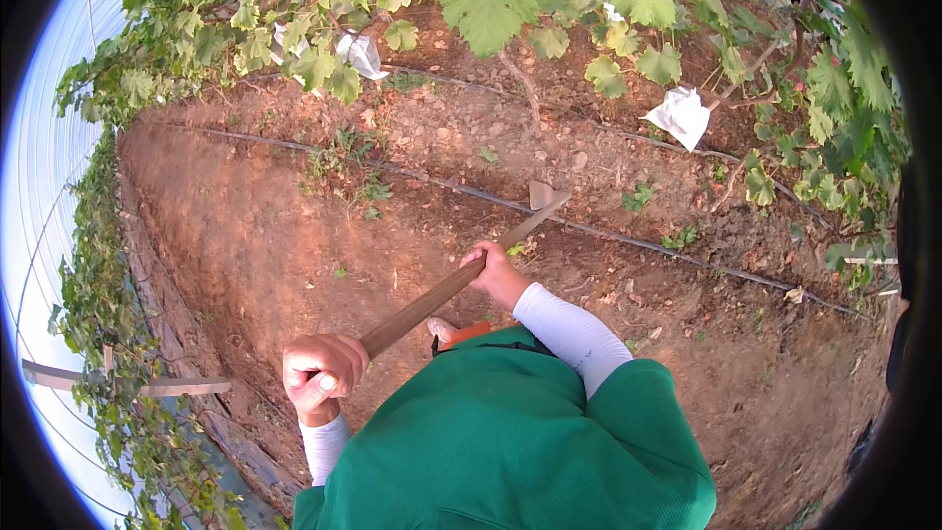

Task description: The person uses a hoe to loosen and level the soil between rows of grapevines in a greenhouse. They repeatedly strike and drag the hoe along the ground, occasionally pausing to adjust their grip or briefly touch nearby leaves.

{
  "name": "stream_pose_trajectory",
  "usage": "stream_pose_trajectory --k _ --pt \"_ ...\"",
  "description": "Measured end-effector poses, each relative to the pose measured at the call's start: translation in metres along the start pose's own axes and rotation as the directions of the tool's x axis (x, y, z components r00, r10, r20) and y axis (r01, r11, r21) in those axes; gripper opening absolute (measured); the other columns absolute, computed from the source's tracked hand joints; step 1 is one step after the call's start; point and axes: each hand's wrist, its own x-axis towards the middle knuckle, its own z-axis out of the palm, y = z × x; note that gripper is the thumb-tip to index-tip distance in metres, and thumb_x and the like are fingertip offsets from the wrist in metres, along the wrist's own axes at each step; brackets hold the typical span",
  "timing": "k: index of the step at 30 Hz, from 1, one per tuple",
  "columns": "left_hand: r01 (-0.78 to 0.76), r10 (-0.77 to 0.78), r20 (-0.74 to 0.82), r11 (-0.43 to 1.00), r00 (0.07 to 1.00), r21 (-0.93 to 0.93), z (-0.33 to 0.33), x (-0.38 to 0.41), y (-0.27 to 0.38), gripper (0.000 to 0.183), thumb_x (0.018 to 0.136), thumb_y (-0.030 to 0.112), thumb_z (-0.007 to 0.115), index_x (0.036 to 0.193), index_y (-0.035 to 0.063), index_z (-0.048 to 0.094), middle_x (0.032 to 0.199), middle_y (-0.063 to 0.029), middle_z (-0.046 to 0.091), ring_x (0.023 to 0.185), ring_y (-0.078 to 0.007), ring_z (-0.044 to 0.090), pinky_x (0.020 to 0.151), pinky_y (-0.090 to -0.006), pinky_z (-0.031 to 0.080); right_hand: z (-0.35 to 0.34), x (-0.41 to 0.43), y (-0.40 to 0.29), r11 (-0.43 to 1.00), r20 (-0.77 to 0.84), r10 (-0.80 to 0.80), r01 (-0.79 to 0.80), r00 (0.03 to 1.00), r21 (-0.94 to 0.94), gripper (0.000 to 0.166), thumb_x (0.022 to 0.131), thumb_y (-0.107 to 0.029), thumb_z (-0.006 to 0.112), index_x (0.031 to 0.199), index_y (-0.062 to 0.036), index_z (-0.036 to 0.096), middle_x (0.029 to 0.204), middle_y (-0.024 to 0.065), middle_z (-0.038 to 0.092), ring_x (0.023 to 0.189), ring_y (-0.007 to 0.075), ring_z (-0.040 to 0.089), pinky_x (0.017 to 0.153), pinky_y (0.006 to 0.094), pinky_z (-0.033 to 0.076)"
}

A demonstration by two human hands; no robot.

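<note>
Both of my hands grip the wooden handle (423,307) of a hoe, which runs from lower left to upper right. Near the end of the handle is my left hand (324,374), its fingers wrapped around the wood. Further along, closer to the head, my right hand (497,276) is closed around it. The hoe's flat blade (542,195) is at the ground just beyond a black irrigation hose (471,191), and the far end of the handle crosses over that hose. Whether the blade's edge is in the soil, I cannot tell.
Leafy grapevines (491,4) hang over the far side, with white paper bags (681,118) among them. A second hose (625,134) runs behind the first. Small weeds (360,169) grow by the hose. More vines (103,324) and a wooden bar (184,386) stand at left.
</note>
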Motion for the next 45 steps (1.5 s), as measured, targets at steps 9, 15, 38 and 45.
stream_pose_trajectory --k 9,15,38,45 --pt "-0.137 0.14 0.026 0.986 0.99 -0.095 -0.009 0.001 0.045 0.031 0.081 0.015 0.053 0.054 -0.0002 0.05 0.04 -0.0054 0.046 0.028 -0.0158 0.042 0.031 -0.0288 0.037 0.03 -0.042 0.042 0.998 0.068 0.008 -0.012 0.998 0.057 0.024 0.073 -0.009 0.048 0.052 -0.0097 0.036 0.047 0.0014 0.04 0.046 0.0159 0.042 0.052 0.0294 0.043" --pt "-0.009 0.009 -0.012 1.0 1.0 -0.002 -0.01 0.011 0.013 0.036 0.086 0.018 0.048 0.052 0.0056 0.043 0.036 -0.0012 0.04 0.026 -0.0133 0.035 0.03 -0.0277 0.031 0.018 -0.017 0.028 0.999 -0.102 -0.013 0.017 0.995 0.036 0.022 0.073 -0.011 0.048 0.054 -0.0072 0.037 0.05 0.0038 0.039 0.049 0.0169 0.042 0.051 0.0307 0.044" --pt "-0.021 0.06 0.286 0.99 0.956 -0.14 -0.005 0.022 0.009 0.024 0.078 0.009 0.054 0.055 0.0011 0.049 0.043 -0.0047 0.047 0.034 -0.018 0.046 0.04 -0.0314 0.041 0.03 -0.059 -0.024 0.99 0.13 -0.117 0.104 0.985 0.1 0.025 0.074 -0.015 0.048 0.055 -0.0118 0.033 0.046 0.0027 0.035 0.045 0.017 0.038 0.047 0.0318 0.04" --pt "0.072 -0.064 0.135 0.996 0.989 -0.057 0.009 0.037 -0.028 0.031 0.08 0.017 0.051 0.052 0.0044 0.046 0.038 -0.0022 0.043 0.028 -0.0151 0.04 0.035 -0.0292 0.037 -0.006 -0.033 -0.043 0.973 -0.017 -0.229 0.229 0.973 0.016 0.022 0.076 -0.015 0.048 0.058 -0.0109 0.037 0.047 0.0014 0.038 0.047 0.0172 0.041 0.051 0.0316 0.041"
